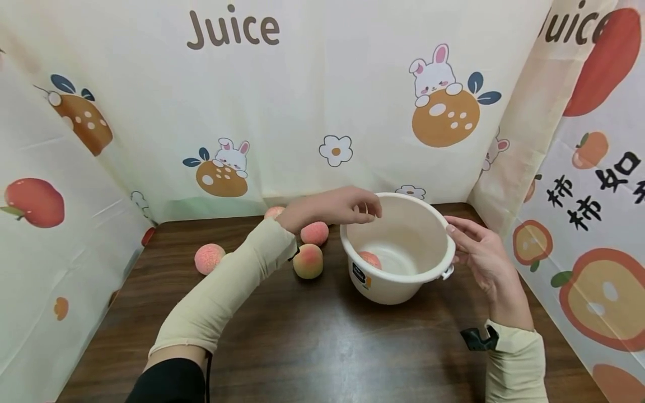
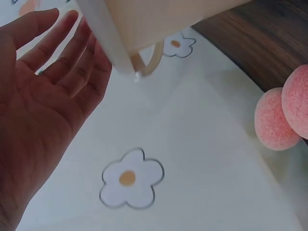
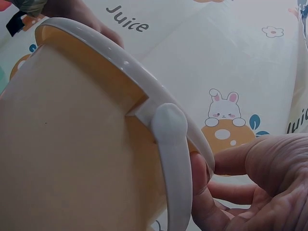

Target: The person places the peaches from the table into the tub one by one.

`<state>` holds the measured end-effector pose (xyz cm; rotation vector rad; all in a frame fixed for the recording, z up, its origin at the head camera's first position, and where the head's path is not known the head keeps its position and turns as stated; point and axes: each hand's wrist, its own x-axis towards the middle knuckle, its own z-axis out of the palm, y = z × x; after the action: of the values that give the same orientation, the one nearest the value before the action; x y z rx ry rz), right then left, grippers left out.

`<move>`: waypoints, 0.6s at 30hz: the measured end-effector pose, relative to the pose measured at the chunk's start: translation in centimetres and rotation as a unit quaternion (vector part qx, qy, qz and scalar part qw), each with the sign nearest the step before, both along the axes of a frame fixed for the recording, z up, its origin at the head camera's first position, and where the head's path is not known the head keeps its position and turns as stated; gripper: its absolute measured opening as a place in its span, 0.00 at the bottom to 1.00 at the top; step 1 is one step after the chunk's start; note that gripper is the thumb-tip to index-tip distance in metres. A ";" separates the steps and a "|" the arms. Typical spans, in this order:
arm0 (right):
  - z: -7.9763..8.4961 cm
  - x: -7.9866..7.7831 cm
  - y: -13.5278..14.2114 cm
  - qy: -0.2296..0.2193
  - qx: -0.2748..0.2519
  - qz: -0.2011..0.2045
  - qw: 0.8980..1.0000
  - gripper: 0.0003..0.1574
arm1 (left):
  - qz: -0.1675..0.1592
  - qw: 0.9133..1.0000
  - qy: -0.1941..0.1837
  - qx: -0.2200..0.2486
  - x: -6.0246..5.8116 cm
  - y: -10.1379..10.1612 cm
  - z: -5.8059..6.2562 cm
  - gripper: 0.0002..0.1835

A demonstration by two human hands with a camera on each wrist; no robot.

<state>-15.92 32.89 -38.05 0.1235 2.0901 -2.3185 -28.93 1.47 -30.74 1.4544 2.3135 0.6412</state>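
Note:
A white bucket stands on the dark table, with one peach visible on its floor. My left hand is over the bucket's left rim, fingers relaxed; the left wrist view shows the palm with nothing in it. On the far side, my right hand pinches the bucket's rim between thumb and fingers, close to the white handle. Left of the bucket lie a pink peach and a yellowish peach, both near my left wrist.
Another peach lies farther left, and one more peach is partly hidden behind my left forearm. Printed cloth walls in the wooden table at the back and both sides.

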 end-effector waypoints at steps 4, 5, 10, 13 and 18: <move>-0.1 0.0 0.0 -0.001 0.003 0.000 1.000 0.19 | 0.030 0.999 -0.007 0.040 0.5 -1.6 0.0 0.11; -0.1 0.0 0.0 -0.001 0.003 0.001 1.000 0.19 | 0.037 0.998 -0.009 0.050 0.7 -1.9 0.0 0.11; -0.2 0.0 0.0 0.002 0.001 -0.001 1.000 0.17 | 0.068 0.994 -0.018 0.088 1.5 -3.6 -0.5 0.12; -0.3 0.0 0.1 0.002 0.000 0.001 1.000 0.17 | 0.095 0.991 -0.009 0.094 2.1 -4.5 -1.1 0.11; -0.3 0.0 0.2 0.002 0.001 0.003 1.000 0.17 | 0.134 0.986 0.028 0.097 2.9 -5.7 -2.3 0.10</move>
<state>-15.88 33.06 -38.32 0.1145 2.0910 -2.3158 -25.99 -4.20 -33.00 1.2614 2.5770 0.9338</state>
